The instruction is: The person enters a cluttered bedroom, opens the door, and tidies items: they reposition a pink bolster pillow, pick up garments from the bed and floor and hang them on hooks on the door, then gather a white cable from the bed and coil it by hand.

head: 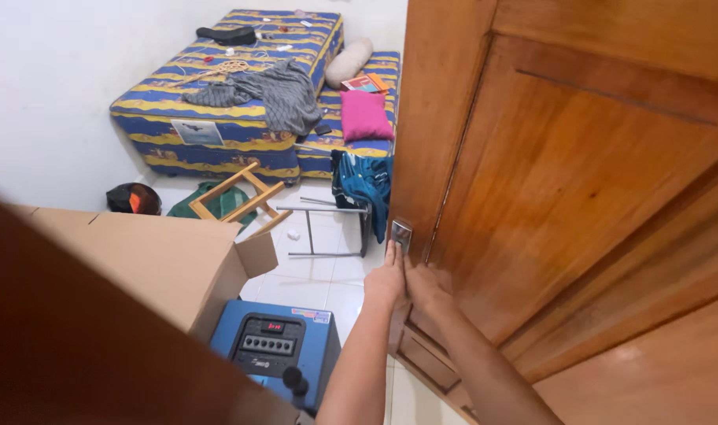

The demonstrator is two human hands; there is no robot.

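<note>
Hands meet at door edge (433, 157), just below metal latch plate (401, 234). Left hand (385, 279) flat against edge, right hand (422, 285) beside it; neither clenched, nothing grasped. Latch work seemingly underway; next needs fingers on plate.

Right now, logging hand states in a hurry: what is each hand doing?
Left hand: open, fingers flat against the wooden door's edge just below the metal lock plate.
Right hand: on the door's edge; grip cannot be told.
</note>
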